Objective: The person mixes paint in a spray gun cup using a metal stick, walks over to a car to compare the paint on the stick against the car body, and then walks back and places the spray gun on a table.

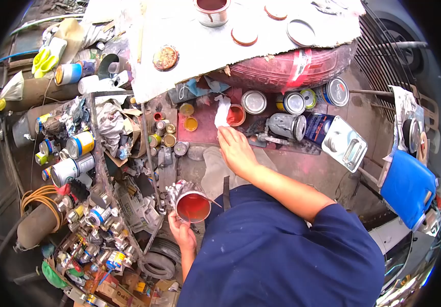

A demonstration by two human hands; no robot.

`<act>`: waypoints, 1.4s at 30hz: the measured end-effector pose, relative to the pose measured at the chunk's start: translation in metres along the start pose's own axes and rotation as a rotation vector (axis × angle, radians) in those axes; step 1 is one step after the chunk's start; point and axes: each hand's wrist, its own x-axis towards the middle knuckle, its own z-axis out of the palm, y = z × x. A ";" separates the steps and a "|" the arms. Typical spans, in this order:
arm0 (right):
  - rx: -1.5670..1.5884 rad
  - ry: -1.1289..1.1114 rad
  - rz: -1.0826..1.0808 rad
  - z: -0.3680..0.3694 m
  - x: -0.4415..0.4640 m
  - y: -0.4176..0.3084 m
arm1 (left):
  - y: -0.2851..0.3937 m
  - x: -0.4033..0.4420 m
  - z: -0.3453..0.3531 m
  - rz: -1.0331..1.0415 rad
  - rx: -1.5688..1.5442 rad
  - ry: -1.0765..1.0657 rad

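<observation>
My left hand (182,233) grips a metal paint cup (200,219) at the lower centre, its mouth tilted toward me and its inside coated red. A thin stick-like piece juts from the cup's right side, and grey metal or crumpled material shows behind it. My right hand (237,152) reaches forward with its fingertips closed on a crumpled white cloth or paper (222,110). Just right of that cloth stands an open can of red paint (237,115). A small tub of yellow paint (191,124) sits to the left on a red-stained board (200,134).
A white-topped table (200,46) holds an open can (213,15) and several lids. Beneath its edge lies a red-dusted tire (292,69). Closed cans (254,102) and a metal tin (344,143) stand right. Cluttered shelves (97,153) line the left; a blue jug (407,189) is far right.
</observation>
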 end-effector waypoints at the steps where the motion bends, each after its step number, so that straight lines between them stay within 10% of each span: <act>1: -0.005 0.002 -0.006 0.002 -0.001 0.001 | -0.002 0.002 0.001 0.002 -0.002 -0.003; 24: -0.125 -0.024 0.098 -0.069 -0.029 0.014 | -0.016 0.005 0.011 0.067 -0.088 -0.016; 29: 0.991 -0.293 0.157 -0.136 -0.035 -0.039 | -0.016 0.000 0.017 0.094 -0.103 0.099; 33: 1.048 -0.313 0.216 -0.153 -0.015 -0.087 | -0.004 -0.010 0.012 0.080 -0.080 0.082; 42: 0.541 -0.014 -0.540 -0.163 0.002 -0.111 | 0.004 -0.029 -0.004 0.224 -0.020 0.224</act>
